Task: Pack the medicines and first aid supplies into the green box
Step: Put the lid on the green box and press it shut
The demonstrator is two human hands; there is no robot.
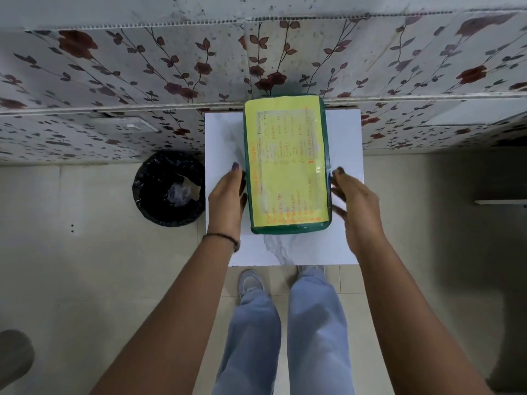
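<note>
The green box (pixel 288 228) is sitting lid-down and shut on the white bench (pixel 345 138), both hands flanking it with fingers open, the left hand (pixel 226 199) touching its side and the right hand (pixel 356 201) just beside, so opening it is likely coming next.

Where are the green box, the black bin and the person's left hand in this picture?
green box (pixel 288 163): head view, on the yellow sheet covering its closed lid.
black bin (pixel 151 195): head view, on its bag-lined rim.
left hand (pixel 226 198): head view, on the back of the hand.
</note>
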